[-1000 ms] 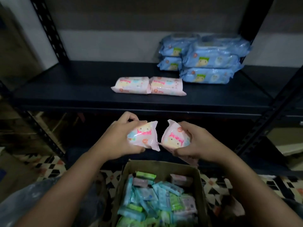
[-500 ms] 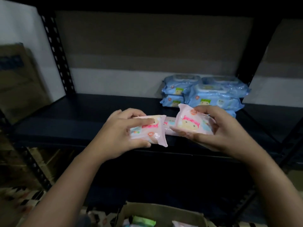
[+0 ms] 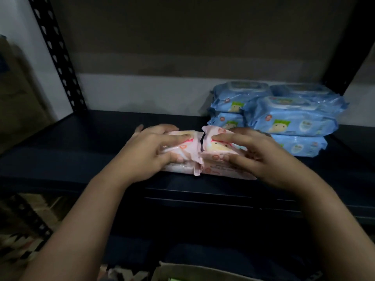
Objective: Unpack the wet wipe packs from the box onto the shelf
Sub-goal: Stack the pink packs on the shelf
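The left fingers (image 3: 178,137) are curled over one pink pack (image 3: 189,148), thumb at its near edge; the right fingers (image 3: 225,137) are curled over a second pink pack (image 3: 215,147) in the same way. Half a second ago both packs were carried in the air before the shelf (image 3: 81,151); they have now been lowered onto the two pink packs (image 3: 213,169) already lying there, so that a second layer is being formed. The left hand (image 3: 151,154) and right hand (image 3: 261,157) have not yet been released. The new packs meet end to end, just left of the blue stack (image 3: 292,120), near the shelf's front edge. Whether they rest fully on the lower pair cannot be told, since the hands cover much of them. A placement is judged nearly complete. The box (image 3: 203,272) shows only by its rim, below the shelf at the bottom edge, so further packs are judged still to be unpacked.
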